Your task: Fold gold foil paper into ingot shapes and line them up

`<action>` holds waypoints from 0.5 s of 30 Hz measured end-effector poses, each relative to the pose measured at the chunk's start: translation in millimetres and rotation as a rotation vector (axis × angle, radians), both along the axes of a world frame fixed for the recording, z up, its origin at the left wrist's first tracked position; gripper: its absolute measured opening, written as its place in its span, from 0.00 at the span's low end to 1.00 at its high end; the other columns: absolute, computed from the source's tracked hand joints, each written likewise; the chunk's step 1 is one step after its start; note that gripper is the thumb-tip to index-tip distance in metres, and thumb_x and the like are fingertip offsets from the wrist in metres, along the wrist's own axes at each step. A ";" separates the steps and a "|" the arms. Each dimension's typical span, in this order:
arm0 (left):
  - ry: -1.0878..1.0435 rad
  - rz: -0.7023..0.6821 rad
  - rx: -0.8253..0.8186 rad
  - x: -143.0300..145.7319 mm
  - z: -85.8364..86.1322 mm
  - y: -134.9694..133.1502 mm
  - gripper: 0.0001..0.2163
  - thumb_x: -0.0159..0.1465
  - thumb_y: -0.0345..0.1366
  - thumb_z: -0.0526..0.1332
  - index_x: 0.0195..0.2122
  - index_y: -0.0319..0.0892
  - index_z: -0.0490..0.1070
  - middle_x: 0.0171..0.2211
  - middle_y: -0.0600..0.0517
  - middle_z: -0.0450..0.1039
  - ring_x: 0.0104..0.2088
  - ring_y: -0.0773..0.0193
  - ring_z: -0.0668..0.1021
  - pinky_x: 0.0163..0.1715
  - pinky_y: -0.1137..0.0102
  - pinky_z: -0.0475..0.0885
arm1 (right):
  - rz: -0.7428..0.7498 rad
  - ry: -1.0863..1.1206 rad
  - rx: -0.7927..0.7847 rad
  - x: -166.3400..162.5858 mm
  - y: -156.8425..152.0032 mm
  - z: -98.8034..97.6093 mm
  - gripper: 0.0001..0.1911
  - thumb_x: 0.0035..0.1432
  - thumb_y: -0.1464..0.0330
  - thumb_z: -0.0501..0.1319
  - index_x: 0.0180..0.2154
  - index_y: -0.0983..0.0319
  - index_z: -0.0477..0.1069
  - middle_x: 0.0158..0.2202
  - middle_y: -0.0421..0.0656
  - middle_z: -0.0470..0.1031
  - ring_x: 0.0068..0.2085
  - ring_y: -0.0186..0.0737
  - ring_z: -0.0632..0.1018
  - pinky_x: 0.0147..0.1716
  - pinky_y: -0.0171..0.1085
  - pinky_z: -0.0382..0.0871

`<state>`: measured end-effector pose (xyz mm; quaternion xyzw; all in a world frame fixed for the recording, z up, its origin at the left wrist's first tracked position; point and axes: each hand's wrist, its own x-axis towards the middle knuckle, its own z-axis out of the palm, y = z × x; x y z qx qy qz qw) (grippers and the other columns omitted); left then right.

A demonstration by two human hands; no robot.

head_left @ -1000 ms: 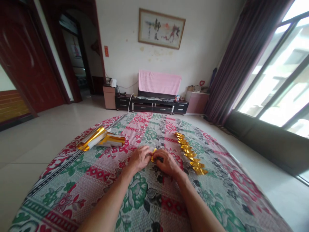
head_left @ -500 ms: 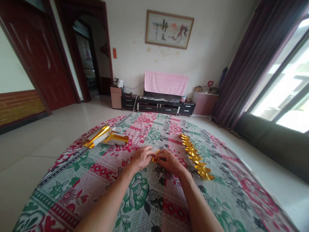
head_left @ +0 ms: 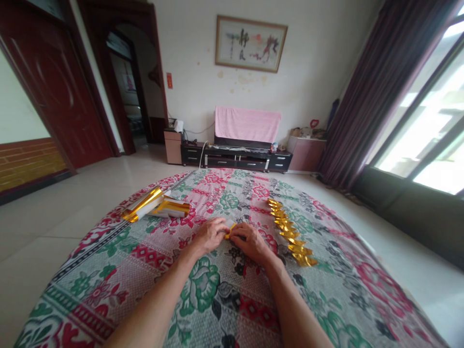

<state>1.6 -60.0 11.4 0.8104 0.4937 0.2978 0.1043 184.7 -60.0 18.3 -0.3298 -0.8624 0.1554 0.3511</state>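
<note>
My left hand (head_left: 210,235) and my right hand (head_left: 249,241) meet over the middle of a flowered cloth (head_left: 152,270). Both pinch a small piece of gold foil paper (head_left: 229,231), pressed low against the cloth; most of it is hidden under my fingers. To the right of my right hand lies a row of several folded gold foil pieces (head_left: 288,231), running away from me. A stack of gold foil sheets (head_left: 156,207) lies further off, to the left of my left hand.
The flowered cloth covers a round table, with pale tiled floor (head_left: 47,217) around it. A low black TV cabinet (head_left: 235,158) draped with a pink towel stands at the far wall. Dark curtains and a window are at the right, red doors at the left.
My hands have drawn closer together over the gold foil piece, so less of it shows. The camera has shifted slightly; the row and the stack have stayed put.
</note>
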 end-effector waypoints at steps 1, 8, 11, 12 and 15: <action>-0.003 0.000 -0.002 -0.3 -1.3 0.9 0.12 0.54 0.27 0.56 0.35 0.46 0.76 0.46 0.51 0.71 0.47 0.63 0.72 0.50 0.69 0.66 | -0.017 -0.008 0.007 -1.2 -0.4 -0.2 0.08 0.56 0.71 0.56 0.31 0.59 0.74 0.35 0.42 0.74 0.37 0.35 0.72 0.40 0.35 0.63; -0.020 -0.001 -0.009 -1.8 -5.0 3.2 0.11 0.55 0.29 0.57 0.37 0.46 0.76 0.48 0.50 0.70 0.49 0.63 0.71 0.51 0.68 0.66 | -0.223 -0.101 0.042 -11.2 -3.5 -3.2 0.09 0.57 0.70 0.55 0.27 0.61 0.71 0.30 0.41 0.71 0.35 0.35 0.71 0.37 0.33 0.61; -0.012 0.002 -0.020 -1.7 -3.3 2.5 0.11 0.56 0.31 0.57 0.38 0.46 0.75 0.49 0.50 0.69 0.49 0.63 0.71 0.52 0.68 0.65 | -0.266 -0.103 0.046 -13.9 -3.4 -4.7 0.09 0.56 0.70 0.55 0.26 0.61 0.71 0.30 0.42 0.70 0.34 0.34 0.70 0.36 0.33 0.61; -0.007 0.004 -0.023 -1.5 -2.4 2.0 0.11 0.57 0.31 0.56 0.38 0.45 0.75 0.49 0.50 0.69 0.50 0.62 0.71 0.52 0.67 0.64 | -0.277 -0.100 0.048 -14.8 -3.2 -5.3 0.09 0.56 0.70 0.55 0.26 0.61 0.71 0.30 0.42 0.70 0.33 0.34 0.70 0.35 0.33 0.61; 0.004 0.010 -0.028 -1.1 0.2 0.6 0.11 0.57 0.32 0.55 0.38 0.44 0.75 0.49 0.48 0.69 0.50 0.61 0.70 0.52 0.66 0.64 | -0.319 -0.085 0.052 -17.8 -2.2 -7.0 0.07 0.54 0.71 0.56 0.25 0.61 0.70 0.29 0.42 0.70 0.33 0.35 0.70 0.36 0.33 0.61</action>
